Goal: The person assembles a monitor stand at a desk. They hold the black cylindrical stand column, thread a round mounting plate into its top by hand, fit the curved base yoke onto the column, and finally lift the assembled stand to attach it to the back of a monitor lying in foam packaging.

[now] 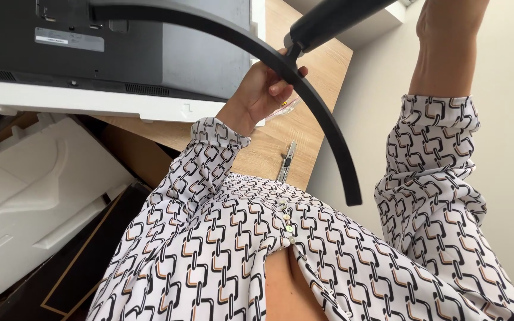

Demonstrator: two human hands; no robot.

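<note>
My left hand [263, 89] grips a curved black monitor stand base [328, 131], fingers wrapped round the arc where a black stand neck [328, 21] joins it. The neck runs off toward the upper right. My right arm in a chain-patterned sleeve reaches upward, and only the wrist and heel of my right hand [450, 15] show at the top edge; the fingers are cut off. The back of a dark monitor [120, 41] lies face down in white foam packing [90, 104] just left of my left hand.
A wooden desk [322, 71] carries a slim metal cutter [287, 160] and a small clear bag [284, 109] under my left hand. White moulded foam [31, 178] and a dark flat box [84, 261] lie at the lower left. A pale wall [507, 119] is on the right.
</note>
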